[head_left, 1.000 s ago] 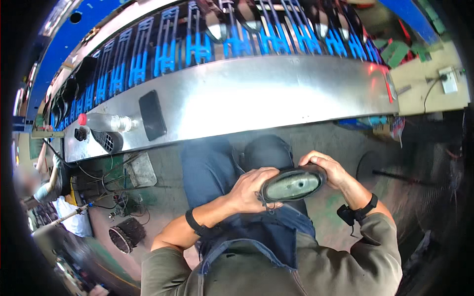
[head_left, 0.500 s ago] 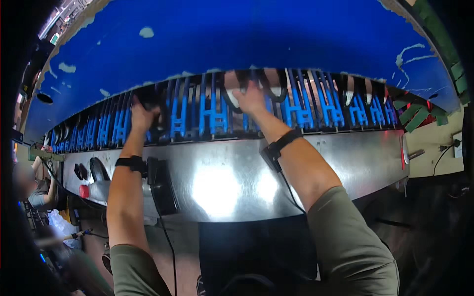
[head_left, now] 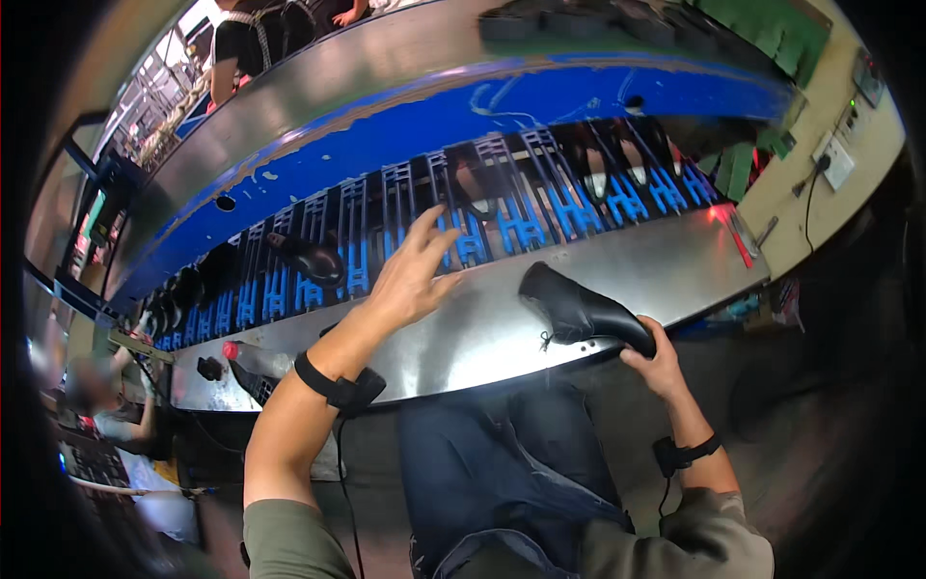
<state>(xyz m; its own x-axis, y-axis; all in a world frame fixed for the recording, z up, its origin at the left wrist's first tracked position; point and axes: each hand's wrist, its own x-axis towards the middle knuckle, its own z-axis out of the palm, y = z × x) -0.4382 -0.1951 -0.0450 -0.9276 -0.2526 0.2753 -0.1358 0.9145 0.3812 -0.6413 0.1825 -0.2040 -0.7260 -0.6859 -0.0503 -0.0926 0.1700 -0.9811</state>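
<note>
Nearest lay the person's dark trousers [head_left: 482,454], below the front edge of a metal ledge [head_left: 453,347]. The right hand [head_left: 660,361] was curled partway closed around the rounded toe end of a black shoe [head_left: 577,307], with the fingers on its far side and the thumb on the near side. From that grasp the shoe stretched leftward, its ankle opening slanting up and away and its lace end hanging toward the person. It appeared over the front part of the ledge; whether it touched the metal could not be told. The left hand [head_left: 410,275] was wide open, fingers spread, with nothing in its hold. It hovered to the left of the shoe and well apart from it, around the ledge's far edge. A red-capped bottle [head_left: 231,351] lay toward the ledge's left end. Beyond stood a row of blue-ended bars [head_left: 521,232], with a dark glossy shoe [head_left: 316,262] among them, left of the open hand. Farther back ran a blue panel [head_left: 386,121], then an upper metal surface [head_left: 405,43] carrying dark objects [head_left: 579,24].
</note>
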